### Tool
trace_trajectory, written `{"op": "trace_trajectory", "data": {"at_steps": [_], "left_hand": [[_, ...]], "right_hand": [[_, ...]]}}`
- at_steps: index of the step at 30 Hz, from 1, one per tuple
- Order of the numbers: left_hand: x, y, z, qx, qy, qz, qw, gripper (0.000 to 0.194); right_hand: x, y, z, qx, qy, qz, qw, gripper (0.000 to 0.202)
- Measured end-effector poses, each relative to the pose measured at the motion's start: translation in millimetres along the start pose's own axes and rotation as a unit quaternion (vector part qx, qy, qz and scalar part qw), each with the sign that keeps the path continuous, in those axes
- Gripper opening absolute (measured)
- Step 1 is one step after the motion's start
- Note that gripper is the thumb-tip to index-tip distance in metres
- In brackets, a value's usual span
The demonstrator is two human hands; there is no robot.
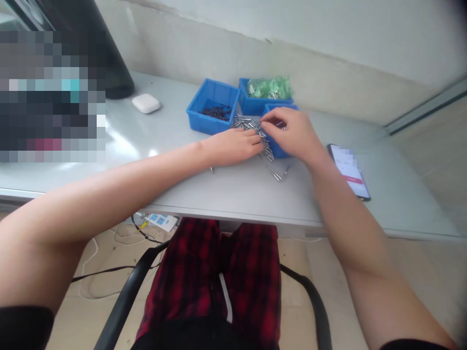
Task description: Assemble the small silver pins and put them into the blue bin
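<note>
a loose heap of slim silver pins [268, 151], close at hand

the heap lies on the desk [226, 197], about midway between the front and back edges; its pieces are thin, straight and shiny, perhaps screws or nails, too small to tell; the left hand [237, 147] lies palm down over the near left side of the heap, its fingers bent and close together, probably to steady or spread the pieces; whether they grip one is hidden; the right hand [292, 131] arches over the front blue bin [279, 149], thumb and forefinger tips almost meeting at the heap; i cannot tell whether they pinch a pin

a few loose pins [274, 174] lie nearer the desk's front edge, apart from the heap; the left blue bin [204, 124], square and stiff-walled, holds dark screws [217, 113]; the rear blue bin [255, 105], toward the back edge, carries crinkled, see-through green plastic bags [270, 88]; the bins ring the heap, likely so that each is within short reach

toward the desk's right end a flat phone [350, 175] lies face up, its screen lit, seemingly set aside; toward the back left corner sits a smooth, rounded white case [146, 103]; the desktop is pale, hard and faintly glossy
</note>
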State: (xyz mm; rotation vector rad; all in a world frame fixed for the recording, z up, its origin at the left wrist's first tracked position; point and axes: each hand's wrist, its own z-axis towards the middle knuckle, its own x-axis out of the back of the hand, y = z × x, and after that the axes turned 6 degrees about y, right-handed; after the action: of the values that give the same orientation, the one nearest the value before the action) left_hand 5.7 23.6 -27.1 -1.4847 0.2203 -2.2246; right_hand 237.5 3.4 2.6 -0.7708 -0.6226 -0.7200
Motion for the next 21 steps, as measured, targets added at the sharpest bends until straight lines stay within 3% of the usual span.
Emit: {"op": "trace_trajectory", "data": {"at_steps": [3,7,12,19,21], "left_hand": [[-3.1,2,2,0.021,0.022,-0.008,0.999,0.037],[-1.0,5,7,0.092,0.099,-0.037,0.990,0.043],[11.3,8,10,0.198,0.173,-0.126,0.957,0.053],[0.7,5,8,0.193,0.315,-0.147,0.918,0.067],[-3.0,1,8,0.188,0.347,-0.148,0.907,0.066]], "right_hand": [[-1,-1,-1,0.027,0.012,-0.034,0.999,0.015],[8,-12,-3,0.076,0.026,-0.040,0.996,0.023],[14,-21,-6,0.131,0.016,-0.025,0.991,0.011],[2,-17,-8,0.142,0.014,-0.035,0.989,0.017],[2,-18,-7,0.158,0.017,-0.036,0.987,0.030]]}}
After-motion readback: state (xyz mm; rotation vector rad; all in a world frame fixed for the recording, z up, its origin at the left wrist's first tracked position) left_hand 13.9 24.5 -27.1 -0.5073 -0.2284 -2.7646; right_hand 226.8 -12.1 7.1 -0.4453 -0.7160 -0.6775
